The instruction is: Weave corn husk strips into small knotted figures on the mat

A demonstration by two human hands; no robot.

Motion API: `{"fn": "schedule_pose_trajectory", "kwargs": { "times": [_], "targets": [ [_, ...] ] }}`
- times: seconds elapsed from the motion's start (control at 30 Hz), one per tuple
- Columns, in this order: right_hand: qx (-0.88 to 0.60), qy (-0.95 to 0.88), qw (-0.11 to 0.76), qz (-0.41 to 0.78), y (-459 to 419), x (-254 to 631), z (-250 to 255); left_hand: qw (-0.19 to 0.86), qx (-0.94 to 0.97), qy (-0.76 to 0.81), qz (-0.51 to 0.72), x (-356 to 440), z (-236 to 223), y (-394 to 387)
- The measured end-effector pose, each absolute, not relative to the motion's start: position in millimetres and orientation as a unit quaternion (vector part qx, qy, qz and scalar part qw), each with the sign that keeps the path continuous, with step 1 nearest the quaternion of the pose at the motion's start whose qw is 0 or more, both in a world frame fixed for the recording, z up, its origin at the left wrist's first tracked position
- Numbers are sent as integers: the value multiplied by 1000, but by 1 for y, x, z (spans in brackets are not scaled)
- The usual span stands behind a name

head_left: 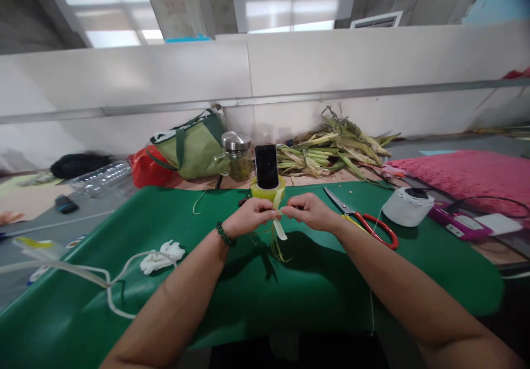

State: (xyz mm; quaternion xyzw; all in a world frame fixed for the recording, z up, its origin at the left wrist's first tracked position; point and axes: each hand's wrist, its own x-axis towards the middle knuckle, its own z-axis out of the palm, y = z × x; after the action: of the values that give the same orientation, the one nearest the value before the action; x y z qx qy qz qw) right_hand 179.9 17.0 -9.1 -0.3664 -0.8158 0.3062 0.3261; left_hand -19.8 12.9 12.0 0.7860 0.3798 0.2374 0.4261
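Note:
Over the green mat, my left hand pinches a small bundle of pale corn husk strips. One broad strip stands up above the fingers and slants down below them, and thin green strands hang underneath. My right hand is closed in a pinch at the same bundle, its fingertips close to those of the left. Whether it grips a strip or the thread there is too small to make out. Just behind the hands stands a phone in a yellow-green holder.
Red-handled scissors lie open right of my right hand, beside a white thread spool. Dried husks are heaped at the back. A glass jug and green bag stand back left; white cable and crumpled tissue lie left.

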Motion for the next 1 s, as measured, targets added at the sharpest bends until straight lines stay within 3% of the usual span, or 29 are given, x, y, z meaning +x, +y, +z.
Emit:
{"fn": "schedule_pose_trajectory", "kwargs": {
  "times": [0.23,0.5,0.73,1.0],
  "targets": [
    [-385,-794,317,348,25,179,-16,404,782,397,261,-19,5,16],
    [-404,-792,411,200,16,157,-25,392,784,398,271,-9,-4,14],
    [-429,-803,342,231,20,164,-23,438,761,404,255,-11,-5,15],
    [-324,-835,280,345,24,176,-16,447,785,371,217,-16,7,13]
  ]
}}
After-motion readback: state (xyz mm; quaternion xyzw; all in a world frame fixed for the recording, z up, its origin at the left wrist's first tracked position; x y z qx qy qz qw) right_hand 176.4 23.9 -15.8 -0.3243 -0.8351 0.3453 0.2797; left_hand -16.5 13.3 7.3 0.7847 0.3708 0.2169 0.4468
